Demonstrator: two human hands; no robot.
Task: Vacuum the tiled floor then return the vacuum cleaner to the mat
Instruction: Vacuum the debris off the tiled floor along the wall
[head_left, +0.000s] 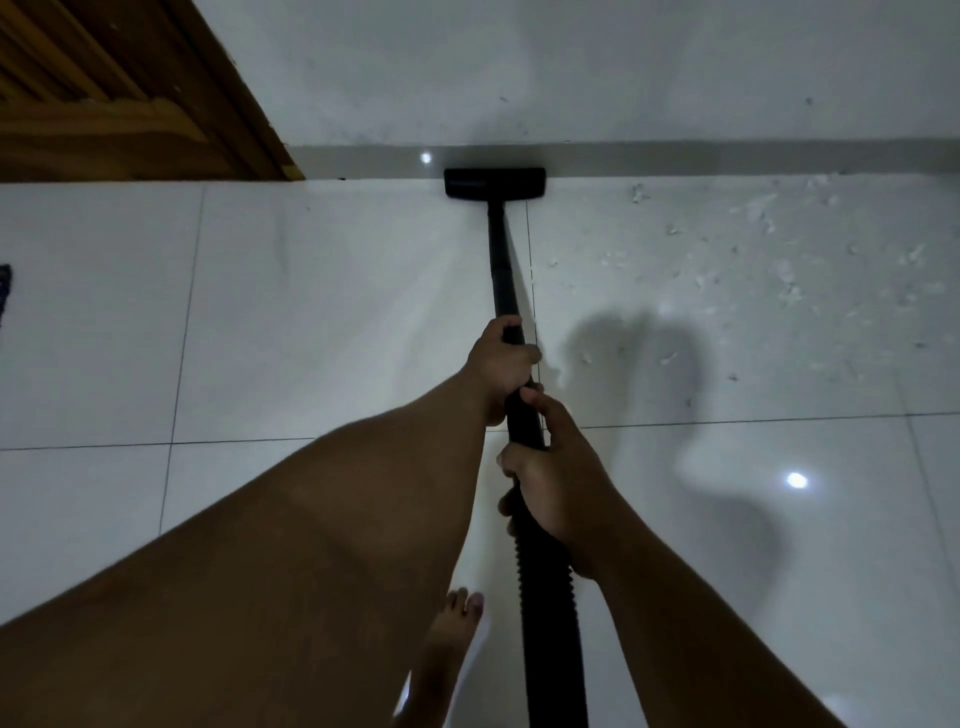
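Head view: both hands' fingers (522, 358) wrap the vacuum wand (501, 265); left of them tiles look clean, right debris (769, 244) remains; mat return pending.

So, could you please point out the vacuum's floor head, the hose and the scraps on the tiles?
floor head (494, 183), head view, middle of its top.
hose (550, 613), head view, ribbed part below the right hand.
scraps (769, 218), head view, pale patch among them right of the floor head.

My arms are bare from above the elbow down, no sleeves, no watch or ring on my left grip (501, 364) or right grip (553, 478); my foot (452, 639) is bare too, toenails showing
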